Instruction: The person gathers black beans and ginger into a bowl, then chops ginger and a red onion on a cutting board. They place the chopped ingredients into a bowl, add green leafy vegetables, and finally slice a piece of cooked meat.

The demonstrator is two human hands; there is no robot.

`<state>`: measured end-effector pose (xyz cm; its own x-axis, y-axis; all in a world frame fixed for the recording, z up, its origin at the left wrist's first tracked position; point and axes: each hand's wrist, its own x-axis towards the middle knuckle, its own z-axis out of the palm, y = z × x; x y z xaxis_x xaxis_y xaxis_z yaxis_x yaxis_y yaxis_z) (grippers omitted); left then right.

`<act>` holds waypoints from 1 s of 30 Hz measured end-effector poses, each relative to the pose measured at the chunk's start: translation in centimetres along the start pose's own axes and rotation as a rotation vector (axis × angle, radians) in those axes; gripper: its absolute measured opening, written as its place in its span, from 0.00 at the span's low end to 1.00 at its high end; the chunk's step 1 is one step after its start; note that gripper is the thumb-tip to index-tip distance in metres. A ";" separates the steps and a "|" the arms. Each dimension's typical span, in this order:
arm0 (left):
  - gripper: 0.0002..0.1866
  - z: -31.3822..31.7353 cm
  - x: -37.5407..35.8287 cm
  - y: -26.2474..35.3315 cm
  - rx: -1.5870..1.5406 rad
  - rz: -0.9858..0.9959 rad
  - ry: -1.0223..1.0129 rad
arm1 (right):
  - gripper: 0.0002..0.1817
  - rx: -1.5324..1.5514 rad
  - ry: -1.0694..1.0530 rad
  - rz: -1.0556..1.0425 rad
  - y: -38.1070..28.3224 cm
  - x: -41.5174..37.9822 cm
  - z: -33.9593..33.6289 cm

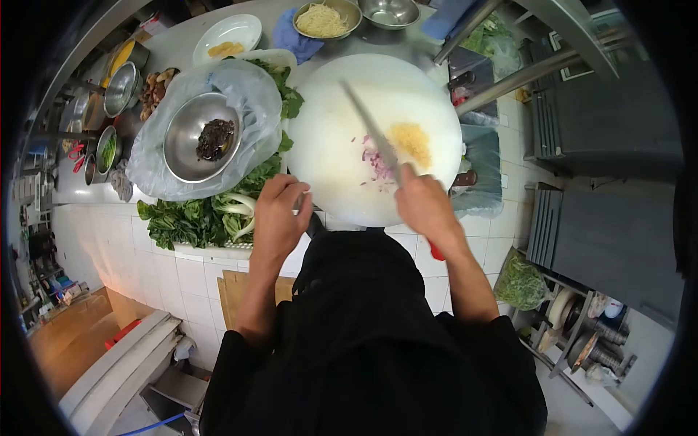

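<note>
My right hand is wrapped round the handle of a long knife. The blade, slightly blurred, points away to the upper left over a round white cutting board. Chopped purple onion lies beside and beneath the blade. Right of it sits a pile of minced yellowish pieces. My left hand is at the board's lower left edge, its fingers curled with thumb and fingertips close together; whether anything small is between them I cannot make out.
Left of the board, a metal bowl with dark contents rests on clear plastic over leafy greens. Behind are a white plate, a bowl of pale shreds and a blue cloth. Metal rails stand at the right.
</note>
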<state>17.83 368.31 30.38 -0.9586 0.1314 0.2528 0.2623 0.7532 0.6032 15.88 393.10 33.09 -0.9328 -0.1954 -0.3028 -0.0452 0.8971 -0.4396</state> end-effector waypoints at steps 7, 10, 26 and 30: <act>0.11 7.4 0.8 1.8 0.161 0.100 -0.066 | 0.11 -0.105 0.060 -0.043 1.6 1.7 -1.0; 0.09 9.2 2.7 0.9 0.118 0.125 0.026 | 0.11 -0.138 0.004 -0.003 2.6 2.3 1.3; 0.08 0.7 -2.5 1.9 -0.147 -0.015 0.095 | 0.13 -0.172 -0.042 -0.082 0.1 1.6 1.5; 0.08 1.0 -2.9 1.4 -0.140 -0.022 0.108 | 0.14 -0.154 -0.029 -0.128 -0.5 1.3 2.7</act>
<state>20.91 369.59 29.71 -0.9486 0.0400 0.3140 0.2617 0.6568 0.7072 15.66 391.34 30.59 -0.9055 -0.3209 -0.2778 -0.2189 0.9138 -0.3421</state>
